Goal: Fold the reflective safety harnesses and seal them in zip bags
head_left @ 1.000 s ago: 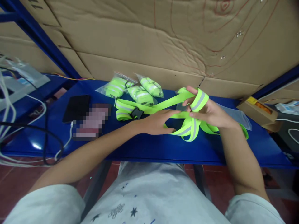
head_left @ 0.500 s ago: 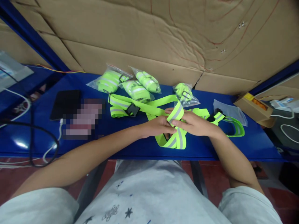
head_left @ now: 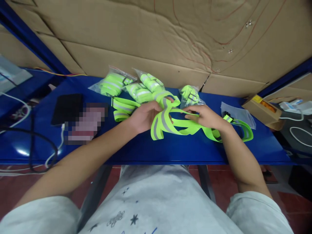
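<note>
A neon-yellow reflective strap (head_left: 164, 121) with a grey stripe hangs in loops between my two hands above the blue table. My left hand (head_left: 145, 116) is closed round the gathered loops, its fingertips partly hidden behind the webbing. To the right, my right hand (head_left: 203, 116) pinches a length of the same strap between thumb and fingers. One end section (head_left: 124, 109) lies folded on the table left of my left hand. Beyond my right wrist, another looped section (head_left: 246, 130) rests near a black buckle (head_left: 227, 117).
Clear bags of similar straps (head_left: 113, 84) lie along the back, with another bag (head_left: 191, 95) further right. An empty plastic bag (head_left: 240, 113) and an open cardboard box (head_left: 265, 112) are at the right. A black flat object (head_left: 67, 109), a pixelated item (head_left: 86, 125) and cables stand left.
My hands have moved apart, the left one leftward and up with the strap loops. The strap between them is now stretched and lifted, and the loop near the table's front has gone up.
</note>
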`<state>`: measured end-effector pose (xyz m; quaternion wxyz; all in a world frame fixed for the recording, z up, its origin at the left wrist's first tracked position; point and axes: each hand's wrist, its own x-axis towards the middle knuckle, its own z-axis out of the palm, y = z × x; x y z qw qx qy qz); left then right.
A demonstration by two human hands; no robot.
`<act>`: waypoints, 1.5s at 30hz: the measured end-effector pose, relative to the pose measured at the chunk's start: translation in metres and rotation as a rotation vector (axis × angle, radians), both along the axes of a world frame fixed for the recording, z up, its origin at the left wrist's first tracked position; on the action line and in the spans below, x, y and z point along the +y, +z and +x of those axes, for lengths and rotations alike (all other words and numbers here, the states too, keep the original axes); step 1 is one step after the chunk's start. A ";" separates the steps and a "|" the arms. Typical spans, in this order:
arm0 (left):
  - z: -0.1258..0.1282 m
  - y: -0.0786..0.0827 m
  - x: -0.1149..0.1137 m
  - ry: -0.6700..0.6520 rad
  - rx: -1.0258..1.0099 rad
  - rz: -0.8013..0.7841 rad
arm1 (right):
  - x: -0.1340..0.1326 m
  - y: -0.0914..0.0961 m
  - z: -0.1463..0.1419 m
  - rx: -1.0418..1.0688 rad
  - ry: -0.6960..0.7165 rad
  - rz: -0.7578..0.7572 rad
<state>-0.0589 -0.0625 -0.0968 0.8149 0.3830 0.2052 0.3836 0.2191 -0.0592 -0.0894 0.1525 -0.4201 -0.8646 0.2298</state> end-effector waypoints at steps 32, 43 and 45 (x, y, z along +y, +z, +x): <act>-0.019 0.012 0.018 0.225 0.070 0.039 | 0.025 0.013 0.075 -0.144 -0.325 -0.196; -0.010 0.012 0.014 0.308 0.004 -0.035 | -0.005 0.038 0.071 -0.203 -0.272 -0.292; -0.011 0.014 0.015 0.345 -0.019 -0.036 | -0.005 0.039 0.076 -0.196 -0.233 -0.420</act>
